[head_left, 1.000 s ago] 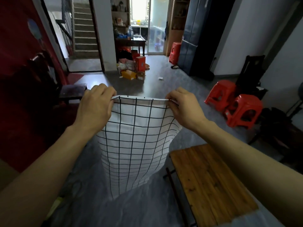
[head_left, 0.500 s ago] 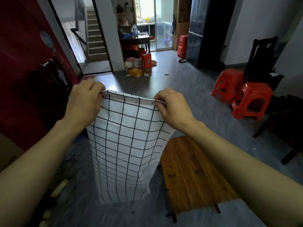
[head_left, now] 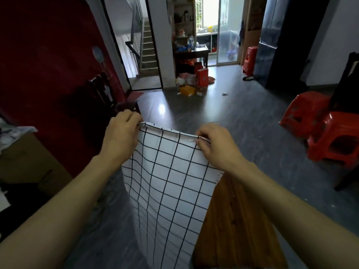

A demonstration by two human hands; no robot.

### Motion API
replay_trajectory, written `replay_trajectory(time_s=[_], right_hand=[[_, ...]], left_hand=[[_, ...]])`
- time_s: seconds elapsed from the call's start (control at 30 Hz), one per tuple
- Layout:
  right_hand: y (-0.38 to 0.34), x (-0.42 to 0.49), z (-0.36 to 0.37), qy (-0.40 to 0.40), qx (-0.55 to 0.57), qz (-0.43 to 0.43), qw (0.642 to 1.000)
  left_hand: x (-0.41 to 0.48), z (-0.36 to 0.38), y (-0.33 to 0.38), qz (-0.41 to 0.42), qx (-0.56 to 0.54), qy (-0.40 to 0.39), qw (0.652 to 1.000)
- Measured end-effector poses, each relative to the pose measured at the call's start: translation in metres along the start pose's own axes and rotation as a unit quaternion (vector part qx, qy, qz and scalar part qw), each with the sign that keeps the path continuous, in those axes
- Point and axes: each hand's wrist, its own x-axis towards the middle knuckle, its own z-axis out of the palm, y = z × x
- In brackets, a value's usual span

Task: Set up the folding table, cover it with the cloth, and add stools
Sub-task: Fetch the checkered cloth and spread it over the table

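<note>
- Head view: my left grip (head_left: 121, 140) and right grip (head_left: 215, 148) are each clamped on the top hem of the checked cloth (head_left: 167, 181), fingers curled over it at the two upper corners. The cloth hangs in the air between and below them as a narrow panel, and its lower end runs out of frame.
- The wooden surface (head_left: 233, 220) lies low and to the right. Its left edge is hidden behind the cloth, and nothing is laid on it yet.
- The cloth looks narrower than I would expect, perhaps doubled over. If I cast it like this, I judge it will cover only a strip of the surface.
- I hold only the hem. A hard shake to open it could pull a corner free and drop that side onto the floor (head_left: 233, 117).
- The hanging panel blocks my sight of the surface's near edge, so I could land the cloth off-centre, long on one side.
- I cannot see the legs. If they are not locked out, tugging the cloth straight might shift or fold the surface.
- The red stools (head_left: 334, 140) stand well apart to the right, clear of the swing as far as I can judge.
</note>
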Motion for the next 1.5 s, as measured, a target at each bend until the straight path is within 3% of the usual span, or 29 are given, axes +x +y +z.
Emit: replay_trajectory(time_s=[0.27,0.4,0.63,0.73,0.97,1.5], right_hand=[[0.039,0.052,0.008,-0.047,0.059,-0.039,0.996],[0.05,0.086,0.01,-0.074,0.095,-0.102,0.987],[0.07,0.119,0.023,-0.086,0.14,-0.157,0.974],[0.077,0.131,0.031,-0.074,0.15,-0.155,0.974],[0.08,0.149,0.041,-0.126,0.148,-0.171,0.966],[0.058,0.162,0.072,-0.07,0.125,-0.09,0.986]], left_hand=[[0.042,0.047,0.011,0.026,-0.065,0.034,0.997],[0.06,0.066,0.012,0.031,-0.072,0.057,0.995],[0.08,0.085,0.019,0.015,-0.061,0.021,0.998],[0.084,0.088,0.025,0.003,-0.052,0.006,0.999],[0.095,0.09,0.04,-0.027,-0.033,-0.013,0.999],[0.111,0.102,0.035,-0.082,-0.028,0.014,0.996]])
